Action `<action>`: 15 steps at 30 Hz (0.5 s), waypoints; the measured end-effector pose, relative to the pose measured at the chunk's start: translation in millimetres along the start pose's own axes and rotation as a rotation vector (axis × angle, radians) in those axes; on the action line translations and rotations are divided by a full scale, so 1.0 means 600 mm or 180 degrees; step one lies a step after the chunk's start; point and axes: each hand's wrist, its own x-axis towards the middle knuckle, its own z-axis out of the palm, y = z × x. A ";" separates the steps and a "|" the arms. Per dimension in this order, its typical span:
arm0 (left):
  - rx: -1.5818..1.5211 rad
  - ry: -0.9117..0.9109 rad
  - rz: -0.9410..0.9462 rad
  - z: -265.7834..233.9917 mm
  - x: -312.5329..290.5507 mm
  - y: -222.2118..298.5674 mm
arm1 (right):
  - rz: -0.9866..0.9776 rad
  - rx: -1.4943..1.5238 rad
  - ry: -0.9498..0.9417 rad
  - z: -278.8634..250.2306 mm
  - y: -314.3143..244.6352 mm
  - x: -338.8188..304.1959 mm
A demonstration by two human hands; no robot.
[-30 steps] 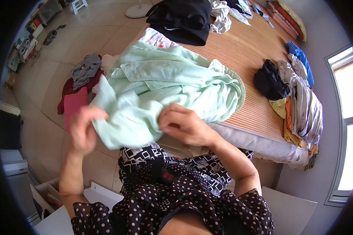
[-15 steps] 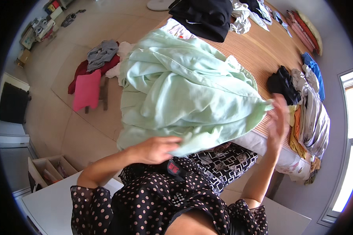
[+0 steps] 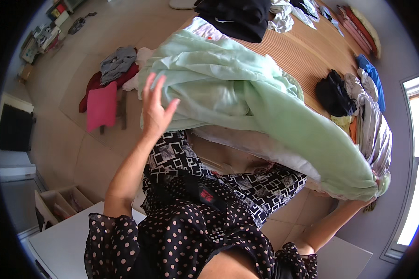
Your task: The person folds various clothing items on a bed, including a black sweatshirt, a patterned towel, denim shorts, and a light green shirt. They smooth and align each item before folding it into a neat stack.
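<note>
A large pale green piece of cloth (image 3: pixel 209 97) lies loosely folded over the near edge of the bed, with a ruffled edge on its right side. My right hand (image 3: pixel 371 200) is closed on one end, stretching it out in a long band toward the window side; the cloth partly hides its fingers. At the cloth's left part, my left hand (image 3: pixel 156 109) is raised with fingers spread and nothing in them. Whether it touches the fabric I cannot tell.
A folded black garment (image 3: pixel 235 21) lies at the far side of the striped bed mat (image 3: pixel 307 60). Rumpled clothes, including a black piece (image 3: pixel 334 95) and grey one (image 3: pixel 375 135), line the right edge. Left, a stool bears a pink cloth (image 3: pixel 102 107). An open drawer (image 3: pixel 63 204) stands lower left.
My right hand has swung out to the right and nearer to me, drawing the cloth's end along. My left hand has gone from the near edge up and left, and its fingers are spread.
</note>
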 end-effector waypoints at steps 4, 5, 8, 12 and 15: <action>-0.0749 -0.0133 -0.0727 0.019 0.012 -0.022 | 0.1995 0.0359 0.0869 0.072 0.031 0.002; -0.0773 -0.0229 -0.0701 0.031 0.017 -0.026 | 0.2636 0.0442 0.1410 0.069 0.072 -0.013; -0.0583 -0.0759 -0.1008 0.029 0.030 -0.008 | 0.1885 -0.1178 -0.0315 0.182 0.120 -0.089; -0.0807 -0.0660 -0.1049 0.009 0.027 -0.017 | 0.0476 -0.3633 -0.2178 0.288 0.079 -0.126; -0.1453 -0.0212 -0.1499 -0.007 0.044 -0.037 | 0.0263 -0.3391 -0.1792 0.237 0.106 -0.117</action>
